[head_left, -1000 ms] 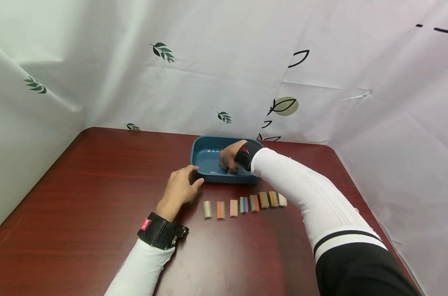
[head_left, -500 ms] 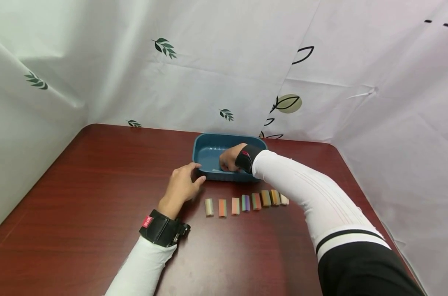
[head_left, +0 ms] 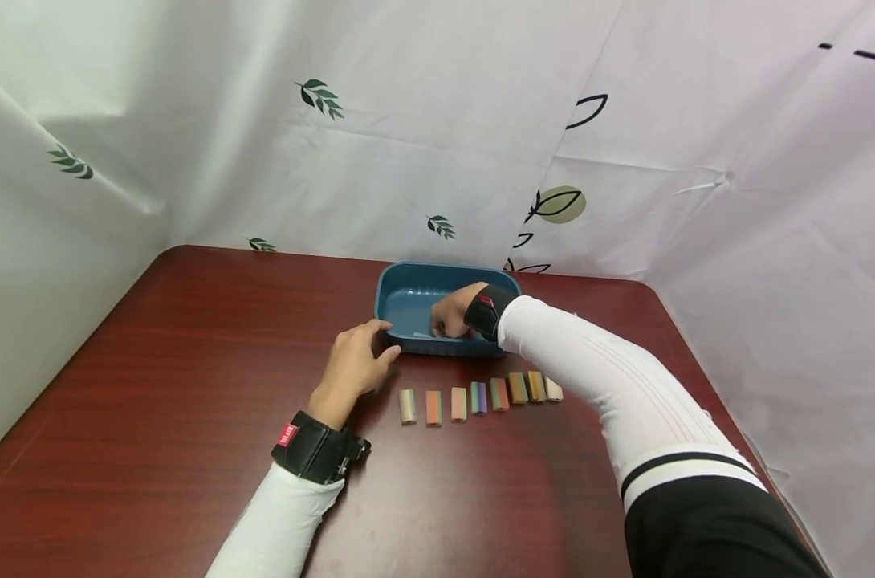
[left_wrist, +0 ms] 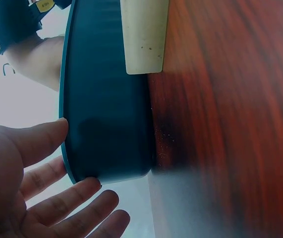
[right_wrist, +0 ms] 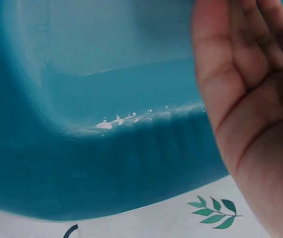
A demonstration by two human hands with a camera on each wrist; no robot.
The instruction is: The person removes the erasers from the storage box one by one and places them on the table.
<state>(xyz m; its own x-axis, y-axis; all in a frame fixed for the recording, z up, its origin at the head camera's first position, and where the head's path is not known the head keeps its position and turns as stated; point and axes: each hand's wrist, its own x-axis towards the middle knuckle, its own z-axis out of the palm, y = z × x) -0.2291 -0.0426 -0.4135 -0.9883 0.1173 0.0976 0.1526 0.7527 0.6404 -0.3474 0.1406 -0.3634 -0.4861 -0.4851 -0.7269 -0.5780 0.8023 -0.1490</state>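
Note:
A blue rectangular plastic bin [head_left: 409, 309] stands near the table's back edge. My left hand [head_left: 354, 361] is at its front left corner. In the left wrist view, the thumb tip meets the bin's rim [left_wrist: 66, 106] and the other fingers are spread loosely. My right hand [head_left: 454, 311] reaches down inside the bin, knuckles up. Its fingertips are hidden in the head view and cut off at the top of the right wrist view, so I cannot tell whether they hold anything. In front of the bin, several small two-tone blocks, among them a cream one [head_left: 407, 407], stand in a row.
The dark red wooden table [head_left: 192, 385] has rounded back corners. A white leaf-print curtain [head_left: 380, 160] hangs close behind the bin and along both sides. The right forearm's white sleeve [head_left: 589, 361] passes over the table beside the right end of the block row.
Inside the bin, my right hand's fingers went from reaching down to drawn in, and it has shifted slightly right. My left hand keeps its place at the corner. The blocks have not moved.

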